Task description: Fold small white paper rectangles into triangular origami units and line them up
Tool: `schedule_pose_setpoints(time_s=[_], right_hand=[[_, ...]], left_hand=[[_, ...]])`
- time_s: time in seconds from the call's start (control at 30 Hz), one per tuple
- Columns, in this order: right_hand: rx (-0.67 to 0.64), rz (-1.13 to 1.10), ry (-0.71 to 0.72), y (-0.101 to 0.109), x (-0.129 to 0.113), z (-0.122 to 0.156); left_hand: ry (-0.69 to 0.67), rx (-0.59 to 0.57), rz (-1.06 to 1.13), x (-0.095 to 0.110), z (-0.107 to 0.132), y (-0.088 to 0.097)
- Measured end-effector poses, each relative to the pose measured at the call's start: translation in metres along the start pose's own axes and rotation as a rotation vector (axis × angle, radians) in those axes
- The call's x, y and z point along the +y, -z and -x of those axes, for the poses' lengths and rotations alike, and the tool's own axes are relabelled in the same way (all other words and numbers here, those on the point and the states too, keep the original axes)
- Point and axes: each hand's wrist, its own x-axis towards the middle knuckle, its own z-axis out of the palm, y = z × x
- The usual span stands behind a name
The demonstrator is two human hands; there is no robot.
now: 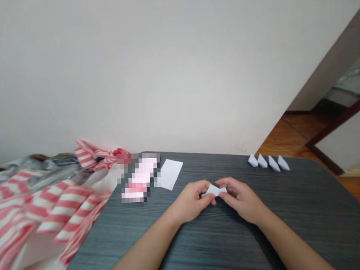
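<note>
Both hands sit near the middle of the dark grey table (219, 244), pinching a small folded piece of white paper (214, 190) between their fingertips. My left hand (190, 201) grips its left end, and my right hand (238, 200) grips its right end, with the fingers partly hiding it. A flat white paper rectangle (170, 174) lies farther up the table, apart from both hands. Several small folded paper wedges (268, 162) stand in a row near the far right edge.
A pixelated, unreadable pink and white item (138, 177) lies next to the flat paper. Red-and-white striped cloth (52, 206) is heaped past the table's left edge. A white wall (166, 72) rises behind the table, and a wooden floor (298, 135) shows at the right.
</note>
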Motion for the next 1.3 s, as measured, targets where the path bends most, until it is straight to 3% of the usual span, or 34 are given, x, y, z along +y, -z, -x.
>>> schedule_pose_setpoints(time_s=[0.13,0.3,0.67,0.87,1.3], right_hand=[[0.019,-0.063,-0.059,-0.001,0.003,-0.001],[-0.025,0.026,-0.156,0.004,-0.006,-0.001],[-0.022,0.119,-0.086,0.005,-0.017,0.000],[-0.055,0.135,-0.068,0.004,-0.022,-0.002],[-0.104,0.113,-0.051,0.003,-0.025,-0.002]], left_hand=[[0.018,0.012,-0.001,-0.002,0.001,0.000],[0.026,0.010,0.016,-0.005,0.001,-0.001],[0.019,-0.002,0.092,0.001,0.000,-0.001],[0.002,-0.039,-0.054,0.006,0.000,0.002],[-0.025,-0.024,-0.108,0.007,0.000,0.000]])
